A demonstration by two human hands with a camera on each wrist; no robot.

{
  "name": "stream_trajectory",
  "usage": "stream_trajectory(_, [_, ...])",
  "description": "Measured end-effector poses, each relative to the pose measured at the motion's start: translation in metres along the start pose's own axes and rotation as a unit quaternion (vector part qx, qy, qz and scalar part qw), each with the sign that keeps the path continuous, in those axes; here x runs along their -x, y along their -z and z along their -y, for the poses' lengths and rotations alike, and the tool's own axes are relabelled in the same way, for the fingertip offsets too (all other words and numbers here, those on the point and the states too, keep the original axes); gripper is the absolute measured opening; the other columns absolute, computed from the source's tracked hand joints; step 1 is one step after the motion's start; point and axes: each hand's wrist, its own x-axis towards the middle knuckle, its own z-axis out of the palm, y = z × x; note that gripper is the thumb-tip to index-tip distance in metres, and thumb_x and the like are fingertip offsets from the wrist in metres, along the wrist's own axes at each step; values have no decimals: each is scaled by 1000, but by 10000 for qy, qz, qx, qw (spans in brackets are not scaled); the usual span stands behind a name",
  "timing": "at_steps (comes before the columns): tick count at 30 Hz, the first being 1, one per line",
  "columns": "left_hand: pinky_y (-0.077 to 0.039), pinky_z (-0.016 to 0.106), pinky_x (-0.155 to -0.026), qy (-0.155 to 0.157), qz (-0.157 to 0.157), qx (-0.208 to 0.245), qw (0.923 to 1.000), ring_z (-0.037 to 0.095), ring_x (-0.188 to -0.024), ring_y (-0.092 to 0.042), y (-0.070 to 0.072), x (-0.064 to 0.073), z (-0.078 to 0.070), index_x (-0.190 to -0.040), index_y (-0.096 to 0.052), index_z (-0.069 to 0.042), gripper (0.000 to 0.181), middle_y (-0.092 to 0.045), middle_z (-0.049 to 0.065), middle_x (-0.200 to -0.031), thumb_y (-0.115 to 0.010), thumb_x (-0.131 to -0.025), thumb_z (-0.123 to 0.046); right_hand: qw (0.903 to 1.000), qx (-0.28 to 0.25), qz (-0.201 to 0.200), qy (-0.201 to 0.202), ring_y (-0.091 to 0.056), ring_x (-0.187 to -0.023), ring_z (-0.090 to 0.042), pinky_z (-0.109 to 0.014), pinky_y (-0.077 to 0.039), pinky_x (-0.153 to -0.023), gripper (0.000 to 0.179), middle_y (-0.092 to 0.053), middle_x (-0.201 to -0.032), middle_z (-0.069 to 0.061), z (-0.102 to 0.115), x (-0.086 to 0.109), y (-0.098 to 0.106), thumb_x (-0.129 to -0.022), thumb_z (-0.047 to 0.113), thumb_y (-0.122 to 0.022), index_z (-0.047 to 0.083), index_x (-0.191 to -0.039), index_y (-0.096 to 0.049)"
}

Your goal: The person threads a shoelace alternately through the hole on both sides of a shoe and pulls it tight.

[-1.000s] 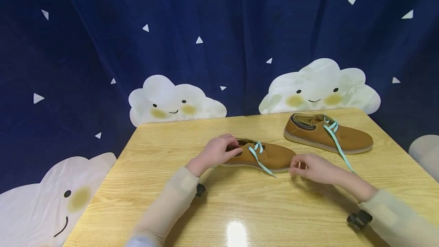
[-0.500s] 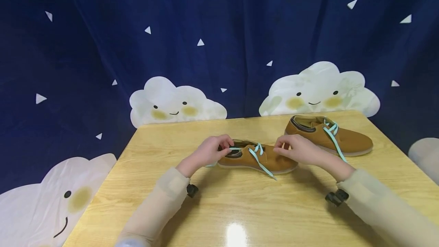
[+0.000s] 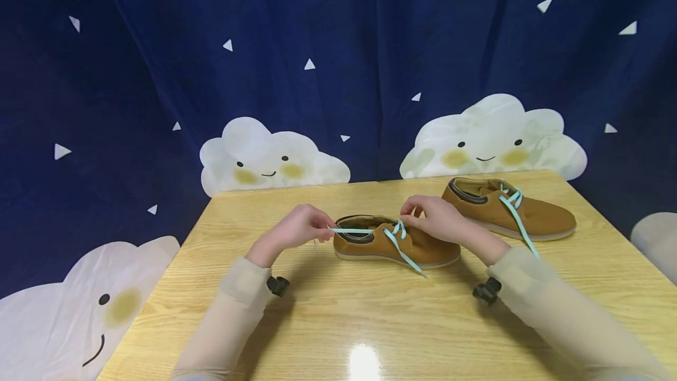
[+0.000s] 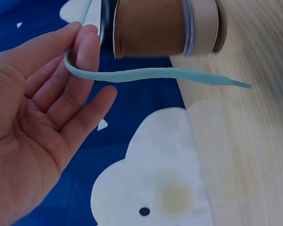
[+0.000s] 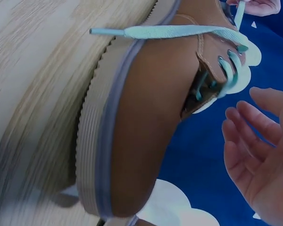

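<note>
A brown shoe with turquoise laces lies on the table, toe to the right. My left hand, just behind its heel, pinches one shoelace, drawn taut over the shoe's opening. In the left wrist view the lace's loose tail hangs from between thumb and index finger, the other fingers being relaxed. My right hand hovers over the front of the shoe beside the lacing, fingers loosely bent and holding nothing. The shoe's other lace end drapes down its near side.
A second brown shoe with turquoise laces stands at the back right of the wooden table, close behind my right hand. A dark blue curtain with white clouds and triangles hangs past the far edge.
My left hand has moved left from the shoe's opening, pulling the lace out straight. The right hand has gone from the toe up and left to the lacing. The shoe has barely moved.
</note>
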Motion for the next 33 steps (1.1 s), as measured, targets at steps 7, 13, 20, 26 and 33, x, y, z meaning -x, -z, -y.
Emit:
stream_trajectory(7, [-47, 26, -56, 228, -162, -292, 9992, 16, -59, -59, 12, 8, 6, -82, -75, -7, 10, -66, 4, -67, -70, -90, -12, 9998, -167, 82, -16, -64, -93, -23, -45, -49, -80, 24, -69, -101, -2, 3, -7, -12, -94, 26, -67, 8, -109, -70])
stream_trajectory(13, [-40, 26, -50, 522, -561, -125, 9970, 13, -55, -51, 22, 18, 14, -84, -74, -7, 9, -62, -3, -65, -70, -90, -13, 9998, -116, 50, 120, -64, -86, -19, -41, -51, -76, 17, -69, -95, 1, 3, -10, -20, -93, 22, -68, 10, -103, -73])
stream_trajectory(20, [-41, 28, -56, 673, -1057, 627, 9901, 15, -59, -49, 34, 30, 28, -88, -74, -5, 14, -63, 8, -73, -69, -91, -18, 9997, 6, -9, 246, -63, -77, -15, -36, -50, -69, 13, -69, -88, 2, 3, -13, -22, -91, 18, -70, 8, -98, -74])
stream_trajectory(26, [-39, 29, -61, 779, -1549, 1622, 9714, 16, -62, -49, 39, 40, 42, -90, -72, -4, 16, -57, 4, -69, -69, -92, -20, 9999, -49, -24, 152, -62, -74, -13, -33, -49, -66, 12, -68, -82, 5, 1, -15, -27, -91, 19, -69, 9, -95, -75])
stream_trajectory(33, [-54, 34, -81, 524, -2105, 3720, 9025, 13, -77, -65, 33, 36, 47, -81, -70, -12, 17, -65, 1, -82, -63, -93, -2, 9999, -128, -53, 23, -62, -74, -13, -34, -49, -66, 12, -68, -81, 6, -1, -17, -27, -92, 19, -69, 9, -94, -75])
